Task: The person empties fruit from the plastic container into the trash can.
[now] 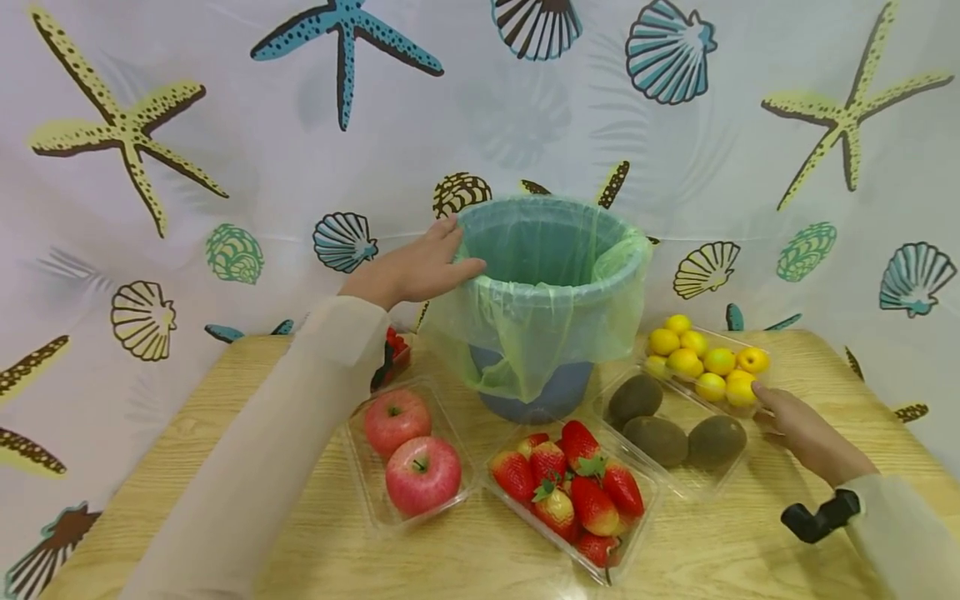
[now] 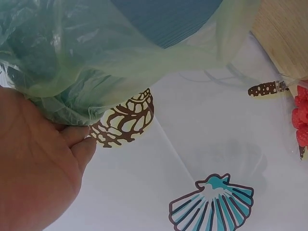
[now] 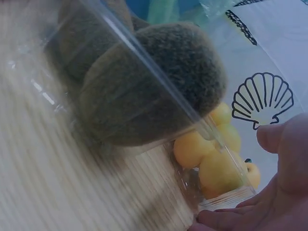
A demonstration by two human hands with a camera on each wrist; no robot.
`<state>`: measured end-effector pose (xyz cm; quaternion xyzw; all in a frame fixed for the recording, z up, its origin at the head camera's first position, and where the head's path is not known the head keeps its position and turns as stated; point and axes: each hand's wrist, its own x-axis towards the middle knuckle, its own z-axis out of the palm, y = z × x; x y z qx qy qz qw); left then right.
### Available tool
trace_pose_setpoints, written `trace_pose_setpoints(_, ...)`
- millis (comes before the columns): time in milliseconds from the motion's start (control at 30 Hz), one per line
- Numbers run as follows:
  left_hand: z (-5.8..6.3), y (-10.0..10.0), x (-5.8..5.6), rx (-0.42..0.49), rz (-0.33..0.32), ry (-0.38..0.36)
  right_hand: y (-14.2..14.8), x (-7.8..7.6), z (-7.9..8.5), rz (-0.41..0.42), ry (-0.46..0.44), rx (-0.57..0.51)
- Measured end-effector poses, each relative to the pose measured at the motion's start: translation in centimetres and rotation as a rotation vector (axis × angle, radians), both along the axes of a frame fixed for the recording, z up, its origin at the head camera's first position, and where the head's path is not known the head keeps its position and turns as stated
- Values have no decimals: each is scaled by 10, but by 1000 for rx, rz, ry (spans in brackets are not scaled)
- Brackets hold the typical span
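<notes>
A blue bin (image 1: 517, 408) stands upright at the back, lined with a pale green plastic bag (image 1: 517, 342) folded over its rim. My left hand (image 1: 420, 262) holds the lined rim on its left side, thumb toward the front. In the left wrist view its fingers bend in against the bag (image 2: 72, 110). At the right, my right hand (image 1: 810, 433) reaches to a clear box of small yellow fruits (image 1: 705, 362), fingertips at its near right corner. The right wrist view shows the thumb spread apart from the fingers and dark brown kiwis (image 3: 159, 82) close in front.
A clear box with two red apples (image 1: 423, 475) sits left of center. Strawberries (image 1: 570, 483) fill another box in front, beside the box of kiwis (image 1: 656, 442). Small red berries (image 1: 397, 342) lie partly behind my left arm. A patterned curtain (image 1: 247, 167) hangs behind the table.
</notes>
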<state>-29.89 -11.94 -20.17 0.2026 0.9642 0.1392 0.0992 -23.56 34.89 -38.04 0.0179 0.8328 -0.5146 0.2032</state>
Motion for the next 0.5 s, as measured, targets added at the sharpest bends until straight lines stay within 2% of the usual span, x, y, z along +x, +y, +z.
trace_pose_setpoints(67, -1, 1, -1, 4, -3, -3, 1, -2, -2, -13, -13, -60)
trace_pose_setpoints(267, -2, 2, -3, 5, -8, 12, 4, -8, -3, -124, -76, -228)
trace_pose_setpoints(500, -3, 2, -4, 1, 2, 24, 8, -18, -3, -242, -75, -174)
